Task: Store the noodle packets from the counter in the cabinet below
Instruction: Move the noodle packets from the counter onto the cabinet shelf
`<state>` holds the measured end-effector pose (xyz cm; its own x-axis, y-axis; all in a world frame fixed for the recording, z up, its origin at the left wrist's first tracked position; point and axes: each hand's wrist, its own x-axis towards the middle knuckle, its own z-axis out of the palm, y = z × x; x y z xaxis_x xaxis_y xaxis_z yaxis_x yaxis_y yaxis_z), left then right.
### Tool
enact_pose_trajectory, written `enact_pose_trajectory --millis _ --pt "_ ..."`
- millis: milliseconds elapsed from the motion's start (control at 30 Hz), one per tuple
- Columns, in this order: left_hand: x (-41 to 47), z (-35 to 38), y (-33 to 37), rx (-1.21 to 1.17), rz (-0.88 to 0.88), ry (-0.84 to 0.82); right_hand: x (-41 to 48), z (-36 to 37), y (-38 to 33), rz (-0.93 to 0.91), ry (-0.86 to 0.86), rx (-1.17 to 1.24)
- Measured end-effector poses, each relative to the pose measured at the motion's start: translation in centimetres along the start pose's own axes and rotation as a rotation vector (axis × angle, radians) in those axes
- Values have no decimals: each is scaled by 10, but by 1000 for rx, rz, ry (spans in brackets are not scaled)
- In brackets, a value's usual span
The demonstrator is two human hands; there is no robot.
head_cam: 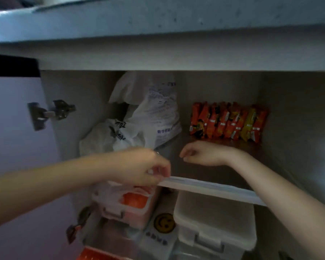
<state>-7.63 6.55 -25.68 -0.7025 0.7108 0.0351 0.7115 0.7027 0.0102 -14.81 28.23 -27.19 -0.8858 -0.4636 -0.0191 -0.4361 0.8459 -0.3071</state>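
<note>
Orange noodle packets (pixel 227 121) stand in a neat row at the back of the shelf (pixel 204 171), on the right side, inside the cabinet (pixel 293 109) under the counter (pixel 158 21). They stand up on their ends, side by side, and touch each other. One of them looks more yellow than the rest. So a good part of the job looks done, since these packets are in the cabinet and not up on top. The right hand (pixel 204 153) hangs over the shelf, near the row but not touching it. Its fingers are loosely bent and it has nothing in it. The left hand (pixel 139 166) is at the front of the shelf, and its fingers curl over the front edge and hold it. No packet is in either hand. Big white bags (pixel 144 113) fill the left side of the shelf, beside the row but apart from it. Under the shelf sit a box with an orange top (pixel 128 201) and a clear box with a lid (pixel 214 218). The cabinet door (pixel 13 128) is wide open on the left. The top of the counter can't be seen from down here, so I cannot tell if more packets wait up there. If none are left, I think the only thing to do is pull the hands out and close the door. If some are left, there is room on the shelf in front of the row.
</note>
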Motion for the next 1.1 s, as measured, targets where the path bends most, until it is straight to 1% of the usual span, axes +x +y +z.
enact_pose_trajectory --millis 33,67,167,233,333,400,467,600,700,767,800,867,933,1000,1033,1100 --pt "-9 -13 -5 -30 2 -35 1 -3 -18 -42 -3 -15" --pt "-18 -27 -10 -51 -13 -33 0 -8 -37 -81 -4 -23" --pt "-43 -72 -21 -142 -86 89 -5 -25 -94 -212 -37 -86" --pt "-68 -106 -28 -217 -116 130 -11 -41 -131 -276 -64 -146" --pt "-104 -155 -36 -271 -131 159 -25 -62 -174 -402 -52 -235" --pt "-122 -189 -45 -343 -168 227 -33 -83 -203 -488 -15 -200" --pt "-131 -218 -61 -370 -200 362 -33 -106 -228 -550 98 -142" --pt "-127 -255 -106 -364 -303 622 -15 -159 -260 -609 411 -126" --pt "-109 -259 -140 -343 -418 797 4 -186 -271 -610 511 -79" --pt "-98 -254 -167 -316 -512 864 23 -201 -277 -583 525 -83" --pt "-94 -251 -178 -312 -568 840 35 -209 -277 -530 512 -121" --pt "-88 -249 -191 -310 -664 725 62 -228 -274 -358 452 -286" --pt "-85 -251 -198 -265 -682 644 88 -243 -268 -175 362 -446" --pt "-85 -252 -199 -216 -696 612 111 -248 -265 -56 268 -546" --pt "-86 -252 -199 -202 -703 604 123 -248 -266 -20 249 -565" --pt "-86 -251 -201 -188 -704 589 144 -247 -265 23 281 -566"
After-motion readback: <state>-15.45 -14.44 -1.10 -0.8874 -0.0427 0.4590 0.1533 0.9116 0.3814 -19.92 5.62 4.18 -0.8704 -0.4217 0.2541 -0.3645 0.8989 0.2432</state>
